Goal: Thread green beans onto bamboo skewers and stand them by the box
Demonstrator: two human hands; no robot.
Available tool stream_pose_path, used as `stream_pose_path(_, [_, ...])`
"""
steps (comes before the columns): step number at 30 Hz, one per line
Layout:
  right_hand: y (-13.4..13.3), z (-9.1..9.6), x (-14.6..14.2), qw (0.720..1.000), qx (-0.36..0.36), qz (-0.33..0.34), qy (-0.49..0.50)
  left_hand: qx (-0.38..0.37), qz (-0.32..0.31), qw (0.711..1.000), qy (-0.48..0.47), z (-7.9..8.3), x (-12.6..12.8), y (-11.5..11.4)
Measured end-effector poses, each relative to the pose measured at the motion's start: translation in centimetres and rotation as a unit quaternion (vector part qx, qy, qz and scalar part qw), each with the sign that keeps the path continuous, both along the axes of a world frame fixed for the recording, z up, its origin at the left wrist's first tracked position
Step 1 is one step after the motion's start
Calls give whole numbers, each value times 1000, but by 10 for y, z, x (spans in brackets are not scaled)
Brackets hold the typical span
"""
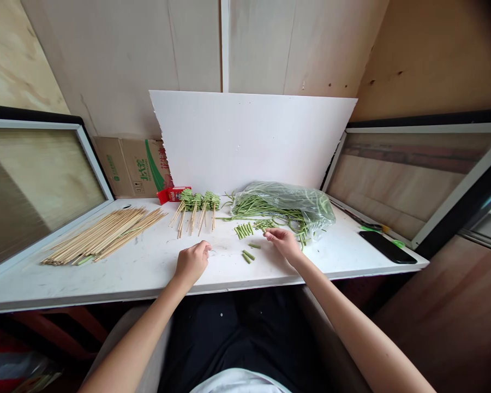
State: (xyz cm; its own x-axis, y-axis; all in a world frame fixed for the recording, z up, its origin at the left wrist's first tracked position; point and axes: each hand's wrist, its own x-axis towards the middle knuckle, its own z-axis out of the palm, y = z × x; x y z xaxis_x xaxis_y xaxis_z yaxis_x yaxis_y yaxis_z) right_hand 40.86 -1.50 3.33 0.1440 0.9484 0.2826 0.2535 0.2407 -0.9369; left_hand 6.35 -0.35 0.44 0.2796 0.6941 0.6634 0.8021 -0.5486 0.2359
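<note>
My left hand (193, 259) is curled closed just above the front of the white table; whatever its fingers hold, if anything, is hidden. Further right, my right hand (283, 244) has its fingertips pinched together at a small heap of cut green bean pieces (265, 224); what lies between them is too small to make out. Beside that heap is a row of short bean pieces (244, 230) set side by side. A few loose pieces (247, 256) lie nearer me, between my hands. Behind my left hand are skewers threaded with bean pieces (198, 201), their sticks pointing toward me.
Bare bamboo skewers (102, 234) lie in a pile at the left. A clear plastic bag of long green beans (286, 204) sits at the back right. A black phone (387, 247) rests at the right edge. A cardboard box (131, 166) and white board (249, 142) stand behind.
</note>
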Motion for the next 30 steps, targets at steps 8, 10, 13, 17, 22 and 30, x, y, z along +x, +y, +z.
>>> stream_pose_path(8, [-9, 6, -7, 986, -43, 80, 140, 6, -19, 1000, 13, -1, 0, 0])
stream_pose_path(10, [-8, 5, -8, 986, -47, 79, 137, 8, -21, 1000, 14, -1, 0, 0])
stream_pose_path(13, [-5, -1, -5, 986, -45, 74, 143, 8, -20, 1000, 16, -1, 0, 0])
stream_pose_path(17, [2, -9, -2, 988, -49, 66, 133, 8, -19, 1000, 15, -2, -1, 1])
stream_pose_path(22, [6, -13, 0, 982, -51, 76, 164, 10, -9, 1000, 17, -2, 0, 1])
stream_pose_path(30, [4, -11, -2, 983, -41, 77, 161, 10, -5, 1000, 20, -3, -1, 1])
